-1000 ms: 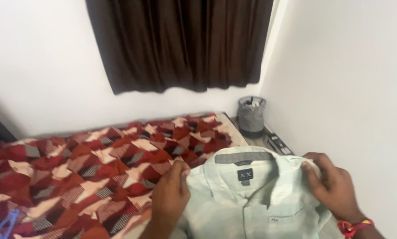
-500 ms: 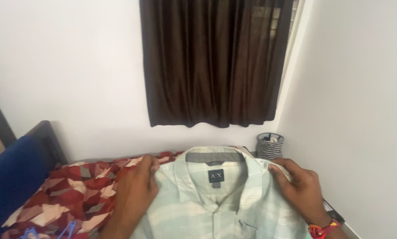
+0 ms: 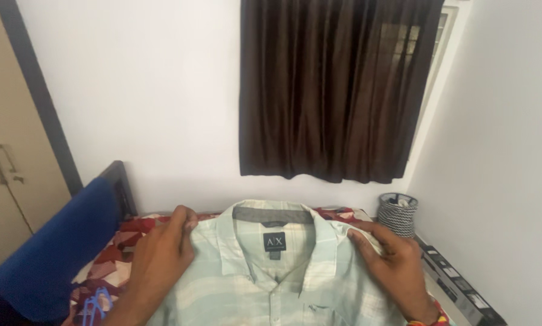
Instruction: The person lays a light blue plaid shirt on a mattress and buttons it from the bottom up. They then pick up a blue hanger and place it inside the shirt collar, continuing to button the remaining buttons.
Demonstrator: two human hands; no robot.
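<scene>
The left hand (image 3: 162,256) is curled, fingers bent and closed over the left shoulder of a pale mint-green checked button-up shirt (image 3: 277,284), pinching the cloth just beside the collar. The right hand (image 3: 394,268) grips the opposite shoulder the same way, fingers folded over the seam and thumb side pressed onto the fabric. Neither hand is spread flat; both are closed on cloth.

One shirt is in view, held up in the near middle of the scene between two hands. It has one grey-lined collar band (image 3: 272,215) with one dark square label beneath it, and one chest pocket low on the right side. A red thread band sits on the right wrist (image 3: 428,320).

The shirt faces the viewer with its collar at the top and its body hanging down out of the bottom edge, so its long axis runs vertically; its shoulders span left to right.

Behind it lies a bed with a red, white and grey patterned sheet (image 3: 126,241) and a blue headboard pad (image 3: 59,253) on the left. One dark brown curtain (image 3: 337,90) hangs on the far wall, one woven black-and-white basket (image 3: 396,214) stands far right, and one beige wardrobe door (image 3: 8,157) is at far left.
</scene>
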